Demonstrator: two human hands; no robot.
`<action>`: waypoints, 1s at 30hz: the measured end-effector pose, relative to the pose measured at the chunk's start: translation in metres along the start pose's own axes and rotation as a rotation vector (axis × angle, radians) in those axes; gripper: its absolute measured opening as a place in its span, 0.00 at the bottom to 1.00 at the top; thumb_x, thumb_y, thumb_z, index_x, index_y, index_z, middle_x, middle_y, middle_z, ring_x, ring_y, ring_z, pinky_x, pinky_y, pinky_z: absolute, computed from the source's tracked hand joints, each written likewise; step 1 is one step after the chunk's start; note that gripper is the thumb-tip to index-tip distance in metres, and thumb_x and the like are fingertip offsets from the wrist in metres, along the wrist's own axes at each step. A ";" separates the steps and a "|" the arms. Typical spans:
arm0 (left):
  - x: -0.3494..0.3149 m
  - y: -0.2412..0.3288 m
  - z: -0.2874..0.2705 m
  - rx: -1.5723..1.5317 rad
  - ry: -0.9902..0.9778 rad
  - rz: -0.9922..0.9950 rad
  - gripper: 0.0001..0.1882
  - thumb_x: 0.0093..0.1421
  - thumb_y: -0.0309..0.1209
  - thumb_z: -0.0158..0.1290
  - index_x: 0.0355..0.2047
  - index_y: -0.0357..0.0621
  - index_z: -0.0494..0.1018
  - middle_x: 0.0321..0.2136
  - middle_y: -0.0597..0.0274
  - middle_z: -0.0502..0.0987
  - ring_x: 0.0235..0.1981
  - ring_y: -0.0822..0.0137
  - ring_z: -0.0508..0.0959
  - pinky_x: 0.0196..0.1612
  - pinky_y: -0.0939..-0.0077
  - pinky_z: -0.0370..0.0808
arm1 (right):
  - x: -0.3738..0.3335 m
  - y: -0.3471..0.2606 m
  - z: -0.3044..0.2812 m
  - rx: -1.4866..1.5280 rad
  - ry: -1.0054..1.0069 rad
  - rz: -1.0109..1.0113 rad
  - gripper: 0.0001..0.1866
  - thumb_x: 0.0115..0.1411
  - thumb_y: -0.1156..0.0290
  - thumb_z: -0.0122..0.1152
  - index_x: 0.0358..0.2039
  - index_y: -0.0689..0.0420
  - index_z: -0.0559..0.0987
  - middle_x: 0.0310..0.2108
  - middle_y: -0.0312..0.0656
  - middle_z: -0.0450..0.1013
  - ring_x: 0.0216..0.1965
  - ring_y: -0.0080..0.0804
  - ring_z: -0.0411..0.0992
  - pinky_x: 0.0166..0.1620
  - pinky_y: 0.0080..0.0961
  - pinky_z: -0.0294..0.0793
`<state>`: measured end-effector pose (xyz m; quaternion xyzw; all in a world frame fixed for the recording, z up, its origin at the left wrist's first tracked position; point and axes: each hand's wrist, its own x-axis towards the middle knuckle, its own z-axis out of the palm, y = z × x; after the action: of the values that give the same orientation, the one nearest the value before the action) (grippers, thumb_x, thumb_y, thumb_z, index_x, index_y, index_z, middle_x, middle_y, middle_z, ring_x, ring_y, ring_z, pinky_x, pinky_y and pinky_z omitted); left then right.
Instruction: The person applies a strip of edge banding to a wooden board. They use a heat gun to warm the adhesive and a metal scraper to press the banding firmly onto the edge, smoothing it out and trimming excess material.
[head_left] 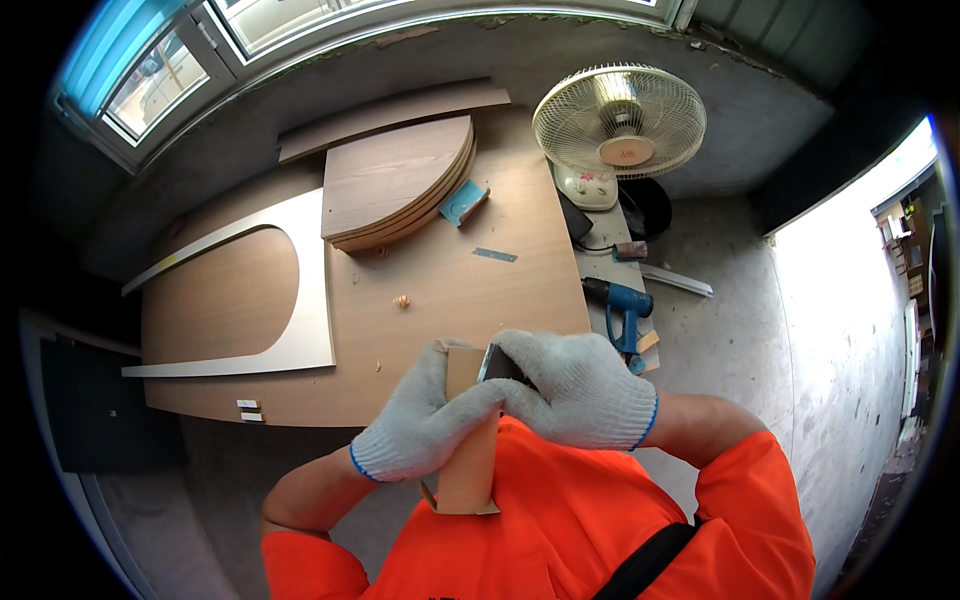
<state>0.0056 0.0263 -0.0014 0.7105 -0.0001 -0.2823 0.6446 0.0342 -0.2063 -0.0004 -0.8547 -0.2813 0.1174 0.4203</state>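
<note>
Both hands wear pale knitted work gloves and meet close to my chest, at the near edge of the table. My left hand (418,415) is wrapped round a narrow brown cardboard box (468,472), whose lower end shows unfolded flaps. At the box's upper end, my right hand (585,390) has its fingers closed on a thin, shiny metal piece (488,363) with a dark part beside it. The right fingers hide most of this piece, so its kind and whether it sits inside the box cannot be told.
The wooden tabletop (450,330) bears a stack of several rounded boards (400,175), a white curved frame (315,290), a blue piece (464,203), a flat metal strip (495,256) and a small coiled shaving (402,301). A fan (620,120) and blue heat gun (625,305) stand right.
</note>
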 end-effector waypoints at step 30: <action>0.000 0.010 0.000 0.023 -0.042 -0.076 0.28 0.68 0.40 0.65 0.59 0.32 0.72 0.48 0.56 0.80 0.49 0.68 0.79 0.54 0.69 0.79 | 0.005 0.002 -0.018 0.135 -0.106 0.149 0.21 0.67 0.56 0.72 0.50 0.61 0.84 0.38 0.55 0.85 0.37 0.50 0.86 0.41 0.40 0.86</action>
<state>0.0093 0.0241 0.0079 0.7113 0.0100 -0.3213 0.6251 0.0469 -0.2166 0.0096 -0.8356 -0.2305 0.2120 0.4513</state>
